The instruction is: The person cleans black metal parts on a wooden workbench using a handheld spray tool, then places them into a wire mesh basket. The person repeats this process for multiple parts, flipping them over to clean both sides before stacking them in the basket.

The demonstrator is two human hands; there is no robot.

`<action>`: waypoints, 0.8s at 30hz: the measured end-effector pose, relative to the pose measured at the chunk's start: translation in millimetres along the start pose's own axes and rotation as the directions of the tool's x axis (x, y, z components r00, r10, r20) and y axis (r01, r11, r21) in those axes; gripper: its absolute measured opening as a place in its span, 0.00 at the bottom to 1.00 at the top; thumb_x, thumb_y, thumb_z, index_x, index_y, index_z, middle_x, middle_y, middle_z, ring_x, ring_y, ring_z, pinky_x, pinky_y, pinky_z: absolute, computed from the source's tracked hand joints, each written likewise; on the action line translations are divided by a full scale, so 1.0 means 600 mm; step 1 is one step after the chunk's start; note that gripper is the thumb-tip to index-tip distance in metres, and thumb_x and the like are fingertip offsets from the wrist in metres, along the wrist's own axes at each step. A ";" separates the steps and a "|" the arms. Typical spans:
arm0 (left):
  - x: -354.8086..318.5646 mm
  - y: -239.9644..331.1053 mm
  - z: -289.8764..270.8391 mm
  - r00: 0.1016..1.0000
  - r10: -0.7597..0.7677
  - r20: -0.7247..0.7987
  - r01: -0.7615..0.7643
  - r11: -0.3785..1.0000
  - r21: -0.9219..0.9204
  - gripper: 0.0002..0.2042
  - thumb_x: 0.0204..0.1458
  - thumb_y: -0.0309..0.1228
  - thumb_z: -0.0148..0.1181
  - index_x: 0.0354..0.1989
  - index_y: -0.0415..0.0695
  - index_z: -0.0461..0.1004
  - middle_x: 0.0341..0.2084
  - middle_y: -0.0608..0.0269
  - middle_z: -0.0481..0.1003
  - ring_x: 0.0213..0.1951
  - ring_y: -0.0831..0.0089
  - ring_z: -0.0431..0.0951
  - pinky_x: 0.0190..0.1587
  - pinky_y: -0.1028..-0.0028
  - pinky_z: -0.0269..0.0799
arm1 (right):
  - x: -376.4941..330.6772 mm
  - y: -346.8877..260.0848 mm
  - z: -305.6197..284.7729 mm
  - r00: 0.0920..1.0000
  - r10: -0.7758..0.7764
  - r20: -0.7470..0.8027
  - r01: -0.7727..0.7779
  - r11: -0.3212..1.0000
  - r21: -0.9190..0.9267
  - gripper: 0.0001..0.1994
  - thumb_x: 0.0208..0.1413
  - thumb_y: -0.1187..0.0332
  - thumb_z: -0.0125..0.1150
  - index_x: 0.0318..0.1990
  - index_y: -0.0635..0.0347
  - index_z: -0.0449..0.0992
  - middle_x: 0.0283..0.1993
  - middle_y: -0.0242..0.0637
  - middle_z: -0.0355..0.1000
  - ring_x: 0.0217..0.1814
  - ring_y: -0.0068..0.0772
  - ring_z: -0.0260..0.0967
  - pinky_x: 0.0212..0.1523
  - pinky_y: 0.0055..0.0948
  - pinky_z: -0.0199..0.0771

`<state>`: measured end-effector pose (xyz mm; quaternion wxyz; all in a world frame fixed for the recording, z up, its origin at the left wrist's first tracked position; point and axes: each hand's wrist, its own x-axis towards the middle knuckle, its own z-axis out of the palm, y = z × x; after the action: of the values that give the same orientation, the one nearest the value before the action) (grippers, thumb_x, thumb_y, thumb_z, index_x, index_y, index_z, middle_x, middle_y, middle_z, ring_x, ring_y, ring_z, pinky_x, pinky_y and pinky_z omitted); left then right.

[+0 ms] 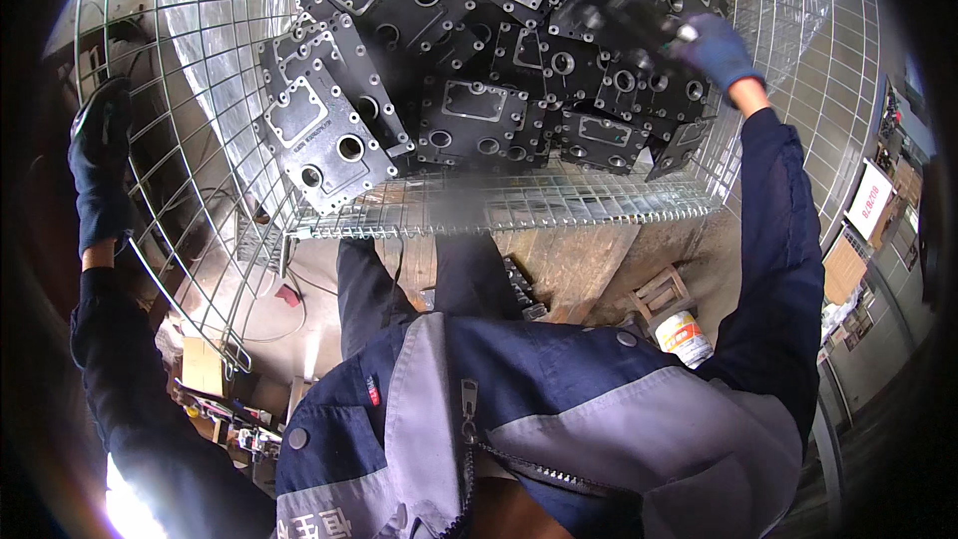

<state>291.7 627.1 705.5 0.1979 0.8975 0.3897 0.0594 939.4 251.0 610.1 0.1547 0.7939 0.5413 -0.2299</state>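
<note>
Black machined metal plates (334, 145) with round bores and bolt holes lie heaped in a wire mesh basket (519, 215). My left hand (102, 160), in a dark blue glove, is closed round the outer edge of a wire mesh panel (165, 155) at the left. Over the right side of the heap, my right hand (717, 52), also gloved, is closed at the end of a black metal plate (624, 20). That plate is smeared by motion, and its outline against the heap is unclear. My right fingertips are partly blurred.
Clear plastic film (205, 50) lines the basket's sides. Below its front edge are a wooden board (564, 265), a small wooden frame (664, 294) and a white and orange bucket (685, 339). A cardboard box (203, 367) stands lower left. Shelving with goods is at far right.
</note>
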 end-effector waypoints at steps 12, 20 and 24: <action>-0.004 -0.017 -0.008 0.995 0.100 0.003 -0.100 0.992 0.070 0.13 0.59 0.26 0.55 0.51 0.38 0.75 0.45 0.57 0.78 0.47 0.70 0.77 0.50 0.72 0.73 | -0.031 -0.198 0.331 0.863 0.323 0.389 -0.497 0.396 0.772 0.25 0.57 0.40 0.54 0.35 0.56 0.78 0.27 0.42 0.75 0.28 0.38 0.75 0.26 0.34 0.71; -0.007 -0.023 -0.011 0.999 -0.038 0.008 0.038 0.999 -0.022 0.13 0.60 0.27 0.54 0.52 0.39 0.75 0.47 0.59 0.77 0.48 0.72 0.75 0.51 0.74 0.72 | -0.050 -0.359 0.496 0.932 0.148 0.330 -0.322 -0.080 0.944 0.18 0.62 0.56 0.58 0.49 0.62 0.74 0.28 0.33 0.76 0.25 0.21 0.71 0.24 0.21 0.70; 0.002 -0.054 -0.008 0.977 -0.211 0.034 0.214 0.956 -0.200 0.13 0.60 0.28 0.54 0.52 0.40 0.75 0.48 0.60 0.77 0.49 0.73 0.75 0.51 0.75 0.71 | -0.025 -0.369 0.554 0.954 0.200 0.221 -0.273 0.285 0.919 0.15 0.62 0.58 0.57 0.49 0.58 0.75 0.28 0.30 0.75 0.25 0.17 0.69 0.26 0.20 0.69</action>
<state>269.5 649.7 696.8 0.2958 0.8259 0.4746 0.0715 663.0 155.8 337.7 -0.2854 0.7981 0.1783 -0.4998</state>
